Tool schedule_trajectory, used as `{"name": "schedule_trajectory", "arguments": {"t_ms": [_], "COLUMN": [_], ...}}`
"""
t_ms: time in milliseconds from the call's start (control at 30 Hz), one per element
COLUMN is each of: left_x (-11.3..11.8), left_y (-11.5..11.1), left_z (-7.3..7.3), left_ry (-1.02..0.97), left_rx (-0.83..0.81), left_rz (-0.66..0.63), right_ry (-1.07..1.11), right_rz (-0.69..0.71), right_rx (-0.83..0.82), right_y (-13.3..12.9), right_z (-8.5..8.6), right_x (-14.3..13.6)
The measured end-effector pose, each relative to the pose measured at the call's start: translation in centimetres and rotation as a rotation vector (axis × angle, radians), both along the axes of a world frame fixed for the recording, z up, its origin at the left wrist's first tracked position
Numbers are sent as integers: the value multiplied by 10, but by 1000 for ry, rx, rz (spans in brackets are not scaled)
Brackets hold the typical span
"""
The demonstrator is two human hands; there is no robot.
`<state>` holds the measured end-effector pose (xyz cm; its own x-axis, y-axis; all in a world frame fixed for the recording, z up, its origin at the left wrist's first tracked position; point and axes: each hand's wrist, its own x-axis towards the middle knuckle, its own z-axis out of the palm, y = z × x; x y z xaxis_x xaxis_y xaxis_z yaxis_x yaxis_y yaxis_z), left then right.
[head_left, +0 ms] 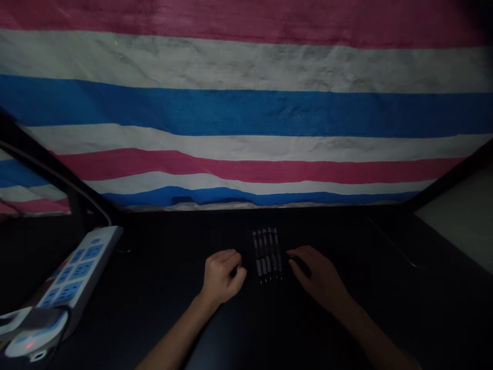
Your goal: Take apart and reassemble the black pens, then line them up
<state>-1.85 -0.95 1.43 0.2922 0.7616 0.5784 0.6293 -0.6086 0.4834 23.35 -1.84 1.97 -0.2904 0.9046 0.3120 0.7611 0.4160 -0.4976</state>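
Observation:
Several slim pens (267, 254) lie side by side in a neat row on the dark table, pointing away from me, with small shiny bits at their near ends. Just left of the row rests my left hand (223, 276), its fingers curled into a loose fist and nothing showing in it. My right hand (316, 275) is on the other side of the pens; a gap shows between its thumb and bent fingers, and it holds nothing. Neither hand touches the pens. Dim light hides the pens' finer details.
A white power strip (82, 275) with blue socket faces and a plugged-in adapter stands on the left. Behind the black table (154, 308) hangs a striped red, white and blue sheet (246, 113). A dark flat object (408, 239) lies at the right rear.

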Motion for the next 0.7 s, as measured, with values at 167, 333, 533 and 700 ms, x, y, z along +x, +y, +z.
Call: {"name": "schedule_trajectory", "arguments": {"t_ms": [167, 333, 533, 700], "left_x": [-2, -4, -1, 1], "left_y": [1, 2, 4, 5], "left_z": [1, 2, 3, 8], "left_ry": [-56, -52, 101, 214], "left_rx": [-30, -34, -125, -201], "left_rz": [-17, -60, -108, -193], "right_ry": [54, 87, 9, -50], "right_rz": [-33, -69, -54, -18], "right_rx": [-9, -57, -98, -19], "right_y": [-3, -3, -2, 2], "right_z": [4, 6, 1, -7], "right_x": [-2, -3, -1, 1]}}
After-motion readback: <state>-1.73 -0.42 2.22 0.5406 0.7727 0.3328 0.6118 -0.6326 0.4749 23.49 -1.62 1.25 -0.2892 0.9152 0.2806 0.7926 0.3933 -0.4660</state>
